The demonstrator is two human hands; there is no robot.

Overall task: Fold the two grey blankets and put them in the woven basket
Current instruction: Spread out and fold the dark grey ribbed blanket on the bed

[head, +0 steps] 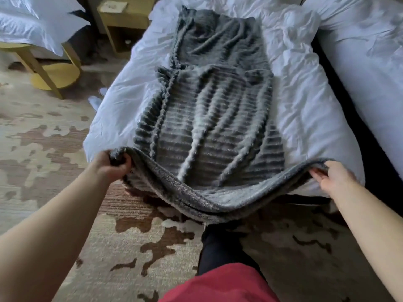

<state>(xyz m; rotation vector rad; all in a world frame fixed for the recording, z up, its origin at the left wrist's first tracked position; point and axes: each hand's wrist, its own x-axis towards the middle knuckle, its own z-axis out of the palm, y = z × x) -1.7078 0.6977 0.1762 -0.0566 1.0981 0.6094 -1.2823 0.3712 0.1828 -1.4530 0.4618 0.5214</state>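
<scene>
Across the middle of the frame, a grey ribbed fleece blanket (209, 127) lies lengthwise on the white-sheeted bed (305, 118), its near end hanging off the bed's foot above the patterned carpet (54, 138). At lower left the left hand (113, 166) is clenched round one near corner. At lower right the right hand (335, 179) pinches the other corner between thumb and fingers. Toward the top centre a smoother grey stretch (218, 40) shows beyond a ragged edge; I cannot tell whether that is the second blanket or this one doubled. Folding looks barely begun, and everything after it remains. No woven basket is in view, so its contents cannot be judged.
</scene>
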